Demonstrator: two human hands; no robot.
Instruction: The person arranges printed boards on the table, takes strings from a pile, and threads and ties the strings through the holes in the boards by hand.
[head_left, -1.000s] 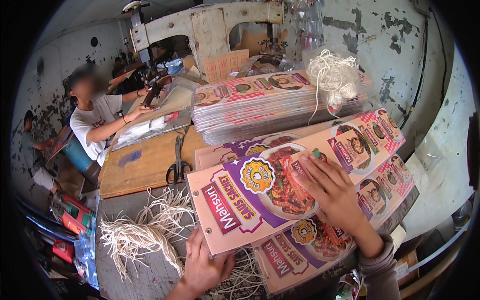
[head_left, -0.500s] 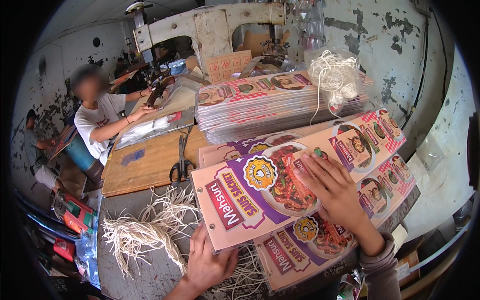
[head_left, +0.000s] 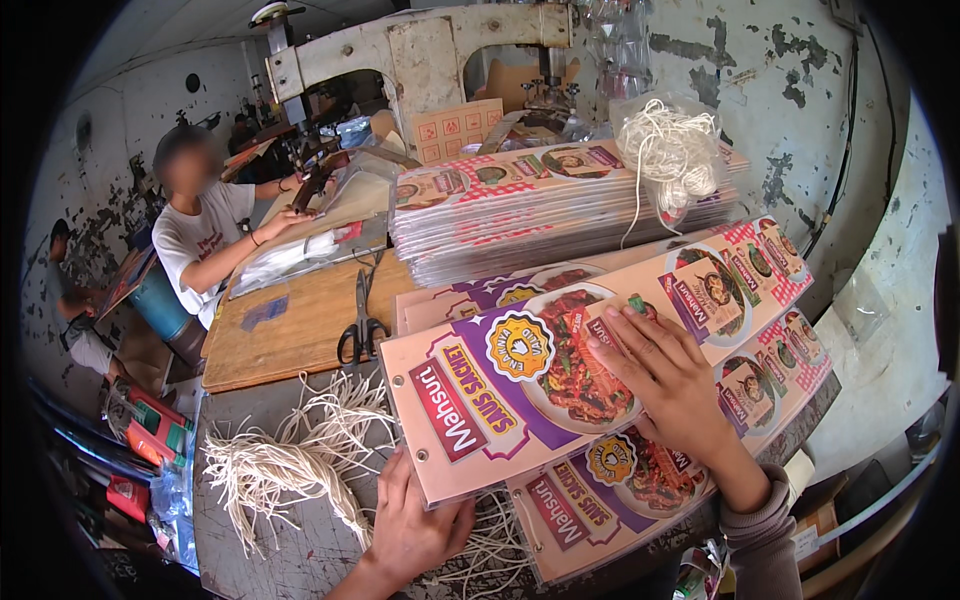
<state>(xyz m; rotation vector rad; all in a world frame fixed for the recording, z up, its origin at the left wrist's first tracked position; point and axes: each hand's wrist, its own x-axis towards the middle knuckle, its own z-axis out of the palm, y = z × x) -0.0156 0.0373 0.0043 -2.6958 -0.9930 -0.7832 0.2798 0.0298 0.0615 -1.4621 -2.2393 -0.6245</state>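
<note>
A long peach and purple printed banner [head_left: 480, 420] with food pictures and metal eyelets lies slanted before me, its surface shiny like plastic. My right hand [head_left: 665, 380] rests flat on its middle, fingers stretched out. At its near left corner is my left hand [head_left: 420, 525], fingers curled at the edge and gripping the corner; its fingertips are hidden beneath. A similar banner [head_left: 560, 525] lies partly under it on the near side, and another [head_left: 430, 312] shows behind. Next to my left hand spreads a bundle of cream strings [head_left: 290, 470], with more loose strings [head_left: 490, 540] below the corner.
A wooden board [head_left: 260, 345] bears black-handled scissors [head_left: 362, 325]. Behind the banners stands a tall stack of them [head_left: 520, 220], with a plastic bag of white string [head_left: 670, 160] on top. A large press [head_left: 430, 60] rises beyond. At left, a person [head_left: 200, 220] works.
Both my hands and the banner stay almost in place. The person at left has leaned slightly to the right.
</note>
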